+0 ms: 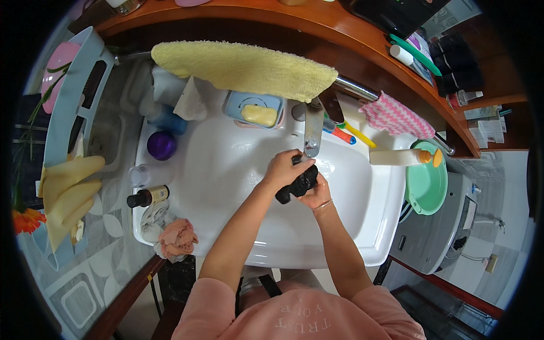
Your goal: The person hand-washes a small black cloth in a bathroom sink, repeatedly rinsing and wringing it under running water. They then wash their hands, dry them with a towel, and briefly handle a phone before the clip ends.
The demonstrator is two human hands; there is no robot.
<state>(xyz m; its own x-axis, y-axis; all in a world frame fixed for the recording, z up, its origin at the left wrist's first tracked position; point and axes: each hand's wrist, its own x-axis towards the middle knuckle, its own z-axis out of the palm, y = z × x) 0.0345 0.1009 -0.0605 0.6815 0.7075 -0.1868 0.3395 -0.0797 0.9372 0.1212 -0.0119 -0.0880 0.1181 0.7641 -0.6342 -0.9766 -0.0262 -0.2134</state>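
A wet, bunched black cloth [302, 183] is held between my two hands over the white ceramic washbasin [212, 199]. My left hand [285, 171] grips its upper left side, with the thumb across the top. From the lower right, my right hand [318, 193] cups the cloth, and a thin bracelet circles that wrist. Just above my fingers is the end of the metal faucet [313, 131]. The cloth's exact kind cannot be made out, as my fingers cover part of it.
Behind the basin, yellow soap [259, 115] lies in a blue dish [236, 106] below a yellow towel [242, 63]. Bottles, a purple ball-like item [161, 145] and crumpled cloths [177, 239] line the left rim. A pump bottle [395, 157] lies right, beside a green basin [427, 187].
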